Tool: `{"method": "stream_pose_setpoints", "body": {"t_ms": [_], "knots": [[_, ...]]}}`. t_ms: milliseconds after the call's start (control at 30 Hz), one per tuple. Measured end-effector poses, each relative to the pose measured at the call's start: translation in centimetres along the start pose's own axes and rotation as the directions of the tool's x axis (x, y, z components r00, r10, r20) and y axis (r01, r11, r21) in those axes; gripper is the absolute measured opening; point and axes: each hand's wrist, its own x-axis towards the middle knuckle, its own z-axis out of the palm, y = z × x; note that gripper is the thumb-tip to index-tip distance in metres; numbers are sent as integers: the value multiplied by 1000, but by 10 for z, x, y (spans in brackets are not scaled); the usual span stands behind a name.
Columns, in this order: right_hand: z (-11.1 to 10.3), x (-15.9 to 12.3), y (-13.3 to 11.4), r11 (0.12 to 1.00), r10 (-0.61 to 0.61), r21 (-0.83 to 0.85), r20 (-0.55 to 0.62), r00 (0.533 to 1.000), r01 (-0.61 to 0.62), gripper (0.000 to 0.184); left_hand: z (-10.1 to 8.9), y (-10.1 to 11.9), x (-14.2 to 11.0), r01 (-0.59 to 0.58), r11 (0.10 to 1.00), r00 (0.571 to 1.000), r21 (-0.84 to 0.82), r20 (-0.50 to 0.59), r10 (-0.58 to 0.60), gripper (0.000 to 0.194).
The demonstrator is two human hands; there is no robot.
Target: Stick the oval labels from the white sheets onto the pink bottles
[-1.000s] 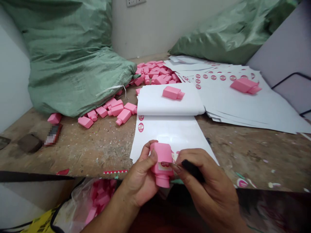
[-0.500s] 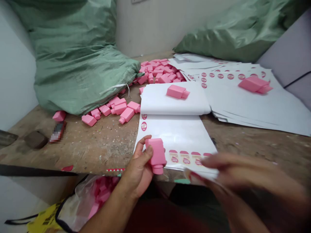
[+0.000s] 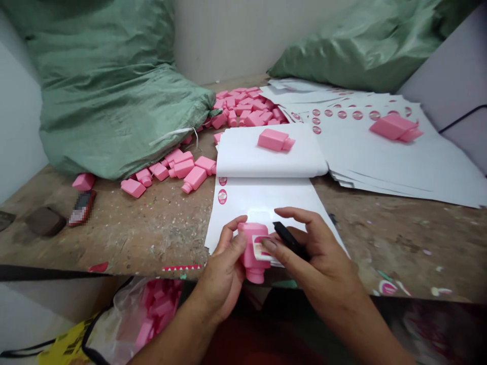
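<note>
My left hand (image 3: 226,268) is closed around a small pink plastic bottle (image 3: 249,235), its neck pointing down toward me. A white and pink sticker label (image 3: 259,249) lies against the bottle's broad face. The thumb of my right hand (image 3: 315,253) presses on this label. In the same hand rests a slim black tool (image 3: 288,237), pen-like or knife-like; its exact kind I cannot make out. Both hands are over the near end of a white sticker sheet (image 3: 266,195), hiding its lower part.
Another pink bottle (image 3: 274,140) lies on the sheet's folded-back part. Loose bottles (image 3: 243,104) pile up beside a green sack (image 3: 114,111). More label sheets (image 3: 395,167) are stacked at right. A plastic bag (image 3: 117,314) of pink bottles hangs below the table edge at left.
My right hand, blurred at the right before, has come left to the bottle and pressed a label against it. The left hand with the bottle has shifted slightly right and down.
</note>
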Motion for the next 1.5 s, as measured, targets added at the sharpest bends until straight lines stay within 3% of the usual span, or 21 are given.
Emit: {"method": "stream_pose_setpoints", "body": {"t_ms": [133,1100,1367,1500], "knots": [[2,1,2,999,37,-35,-9,999,-37,35,0,-2,2,-24,1000,1000,-18,-3,24,33],[8,1,7,989,-44,-146,-41,998,38,30,-4,-4,2,-35,996,999,76,-3,36,30],[7,2,7,947,-127,-303,-42,991,109,25,-8,-4,1,-59,979,998,194,-2,60,39],[9,4,13,844,-256,-490,-7,967,220,26,-11,-6,3,-108,942,994,319,1,114,49]]}}
